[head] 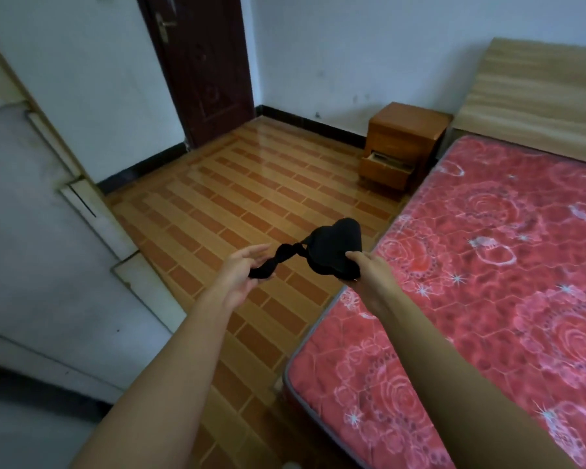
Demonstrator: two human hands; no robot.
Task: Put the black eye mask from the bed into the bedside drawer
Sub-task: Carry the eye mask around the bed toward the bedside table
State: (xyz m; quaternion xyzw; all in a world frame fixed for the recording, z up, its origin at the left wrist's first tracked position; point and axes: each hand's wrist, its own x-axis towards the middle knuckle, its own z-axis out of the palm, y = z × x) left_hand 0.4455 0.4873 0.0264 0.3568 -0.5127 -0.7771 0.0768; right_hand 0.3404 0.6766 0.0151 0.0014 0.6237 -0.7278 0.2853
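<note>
Two bare hands out over the tiled floor (pixel 237 204), just off the bed's (pixel 487 282) left edge. Black eye mask (pixel 332 248) held in the air between them, clear of the mattress. Right hand (pixel 372 269) pinched shut on the mask's padded body; left hand (pixel 242 269) half-curled, fingers loosely closed around the end of the twisted strap (pixel 271 265). Well beyond, by the headboard (pixel 535 93) at the far left corner of the bed, bedside cabinet (pixel 403 140) with lower drawer (pixel 388 165) pulled open. Dark door (pixel 200 62) in the far wall.
</note>
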